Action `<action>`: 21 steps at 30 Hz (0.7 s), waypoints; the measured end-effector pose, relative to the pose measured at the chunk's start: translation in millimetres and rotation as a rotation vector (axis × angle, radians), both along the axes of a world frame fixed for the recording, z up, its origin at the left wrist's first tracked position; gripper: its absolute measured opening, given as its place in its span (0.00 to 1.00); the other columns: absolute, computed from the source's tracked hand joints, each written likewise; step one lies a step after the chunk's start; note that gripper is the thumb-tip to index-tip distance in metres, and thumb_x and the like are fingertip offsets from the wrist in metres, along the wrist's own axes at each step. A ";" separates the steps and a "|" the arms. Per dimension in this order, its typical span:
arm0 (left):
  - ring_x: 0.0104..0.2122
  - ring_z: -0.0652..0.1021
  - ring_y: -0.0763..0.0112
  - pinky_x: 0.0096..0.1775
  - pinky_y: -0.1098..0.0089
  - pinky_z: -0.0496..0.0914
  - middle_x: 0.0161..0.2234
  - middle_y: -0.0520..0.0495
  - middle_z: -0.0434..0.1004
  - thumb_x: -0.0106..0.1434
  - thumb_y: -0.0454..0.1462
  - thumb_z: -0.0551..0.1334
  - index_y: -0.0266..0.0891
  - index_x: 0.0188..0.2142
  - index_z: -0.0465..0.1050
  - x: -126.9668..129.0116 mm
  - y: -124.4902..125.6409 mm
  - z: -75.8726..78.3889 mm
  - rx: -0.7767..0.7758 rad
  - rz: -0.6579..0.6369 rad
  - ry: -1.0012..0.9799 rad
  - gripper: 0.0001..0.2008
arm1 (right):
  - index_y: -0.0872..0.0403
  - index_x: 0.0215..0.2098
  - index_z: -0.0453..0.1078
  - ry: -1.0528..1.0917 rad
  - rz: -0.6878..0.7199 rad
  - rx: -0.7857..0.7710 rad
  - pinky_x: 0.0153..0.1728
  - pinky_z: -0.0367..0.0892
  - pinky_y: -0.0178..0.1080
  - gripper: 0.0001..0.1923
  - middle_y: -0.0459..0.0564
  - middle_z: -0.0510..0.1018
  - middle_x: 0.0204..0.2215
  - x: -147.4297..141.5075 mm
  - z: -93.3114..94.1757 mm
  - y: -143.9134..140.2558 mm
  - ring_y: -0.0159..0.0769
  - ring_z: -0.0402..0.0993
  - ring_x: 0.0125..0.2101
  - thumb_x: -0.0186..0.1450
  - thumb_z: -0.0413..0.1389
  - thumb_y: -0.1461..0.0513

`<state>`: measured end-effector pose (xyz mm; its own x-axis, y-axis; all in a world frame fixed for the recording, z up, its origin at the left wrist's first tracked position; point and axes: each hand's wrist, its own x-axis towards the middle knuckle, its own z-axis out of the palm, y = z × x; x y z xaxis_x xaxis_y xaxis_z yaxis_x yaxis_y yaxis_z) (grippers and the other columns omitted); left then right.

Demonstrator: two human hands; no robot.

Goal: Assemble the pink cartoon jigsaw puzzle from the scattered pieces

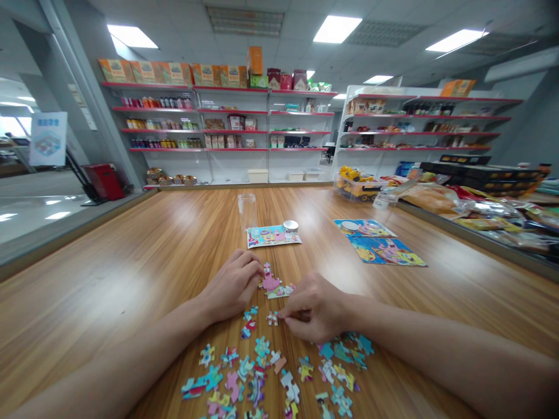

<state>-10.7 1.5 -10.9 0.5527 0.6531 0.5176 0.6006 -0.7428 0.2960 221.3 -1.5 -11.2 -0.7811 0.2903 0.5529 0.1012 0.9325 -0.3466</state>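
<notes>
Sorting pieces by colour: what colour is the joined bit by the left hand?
Mostly pink, seen in the head view: joined pieces at the left hand.

Wooden tabletop point(131, 256) fills my view. Loose puzzle pieces point(262, 372) scattered at bottom centre; small joined cluster point(275, 285) just above. Reference card point(273, 236), clear jar point(247, 210), lid point(290, 225) at centre. Two printed sheets point(379, 244) right of centre. Toy box point(356, 187) upper right.

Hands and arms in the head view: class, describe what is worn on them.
Both forearms are bare as far as the view shows; no sleeves appear. The left hand and right hand have no gloves, and no watch, bracelet or ring can be made out. Fingernails look short.
</notes>
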 end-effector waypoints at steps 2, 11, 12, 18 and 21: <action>0.44 0.68 0.60 0.46 0.58 0.68 0.42 0.43 0.70 0.69 0.31 0.53 0.37 0.36 0.71 -0.1 -0.8 1.0 0.003 -0.007 0.003 0.09 | 0.57 0.24 0.76 -0.003 0.015 -0.013 0.16 0.59 0.29 0.09 0.45 0.74 0.14 0.1 -0.3 0.0 0.27 0.67 0.14 0.56 0.52 0.67; 0.43 0.69 0.60 0.46 0.59 0.68 0.41 0.43 0.71 0.68 0.31 0.54 0.37 0.37 0.71 0.1 -0.2 1.8 0.030 -0.040 -0.023 0.07 | 0.56 0.23 0.73 0.021 -0.019 0.054 0.15 0.56 0.30 0.09 0.42 0.69 0.12 -1.2 2.3 -1.9 0.27 0.64 0.13 0.57 0.51 0.67; 0.42 0.69 0.60 0.45 0.59 0.68 0.39 0.43 0.72 0.68 0.31 0.54 0.37 0.37 0.71 0.1 -0.4 2.2 0.035 -0.048 -0.033 0.08 | 0.56 0.24 0.73 0.026 -0.041 0.068 0.16 0.56 0.30 0.09 0.41 0.69 0.12 -1.3 2.7 -2.1 0.27 0.64 0.13 0.57 0.52 0.67; 0.39 0.69 0.60 0.42 0.60 0.68 0.34 0.43 0.74 0.68 0.30 0.53 0.38 0.37 0.71 -1.2 -0.7 5.0 0.062 -0.115 -0.075 0.09 | 0.55 0.26 0.74 -0.023 -0.041 0.074 0.17 0.55 0.31 0.09 0.42 0.70 0.14 -1.8 6.0 -3.7 0.27 0.64 0.14 0.59 0.52 0.66; 0.39 0.69 0.61 0.43 0.59 0.68 0.35 0.44 0.75 0.65 0.28 0.53 0.38 0.37 0.72 -0.9 -4.1 8.2 0.073 -0.244 -0.094 0.10 | 0.56 0.24 0.74 -0.034 -0.049 0.037 0.16 0.55 0.31 0.09 0.42 0.70 0.13 -1.9 6.6 -3.9 0.27 0.63 0.14 0.58 0.52 0.66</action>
<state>-11.6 -2.5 -2.7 0.6370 0.4655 0.6144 0.3733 -0.8837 0.2824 219.4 -5.5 -4.6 -0.7850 0.3091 0.5368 0.1588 0.9381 -0.3078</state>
